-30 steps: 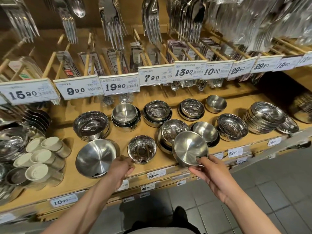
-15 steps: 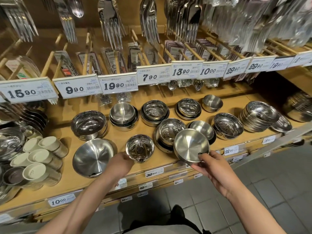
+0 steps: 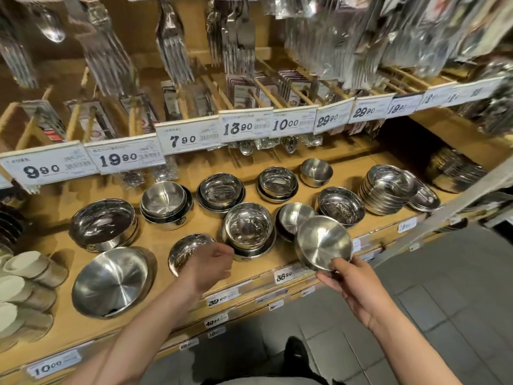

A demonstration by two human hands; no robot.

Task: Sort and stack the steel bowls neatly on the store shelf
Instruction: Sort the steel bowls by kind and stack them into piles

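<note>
Right hand (image 3: 358,284) pinches the near rim of a shallow steel dish (image 3: 323,243), thumb on top, fingers under. The dish is tilted up, inside facing the camera, held above the front edge of the shelf (image 3: 249,276), overlapping the matte bowl (image 3: 294,215) behind it.

Left hand (image 3: 206,263) is on the small shiny bowl (image 3: 186,250) at the shelf front, fingers curled over its near-right rim, gripping it. Bowl sits on the shelf, just left of the bowl stack (image 3: 248,229), close but cannot tell if touching.

Other bowls on the shelf:
- wide pan (image 3: 111,282), front left, tilted toward the camera
- big shiny bowl (image 3: 102,223) behind it
- back row: nested matte bowls (image 3: 165,200), nested shiny pair (image 3: 220,191), another pair (image 3: 276,183), single small bowl (image 3: 315,170)
- shiny bowl (image 3: 340,207) right of the matte bowl
- plate stack (image 3: 387,188) leaning at the right, with flatter plates (image 3: 424,197) just beside it

Beige cups (image 3: 25,284) lie on their sides at far left. Price tags (image 3: 191,138) run along the rail above; forks (image 3: 172,48) and packaged utensils hang over that. More tags on the shelf's front edge, partly blurred. Grey floor tiles (image 3: 444,301) below.
</note>
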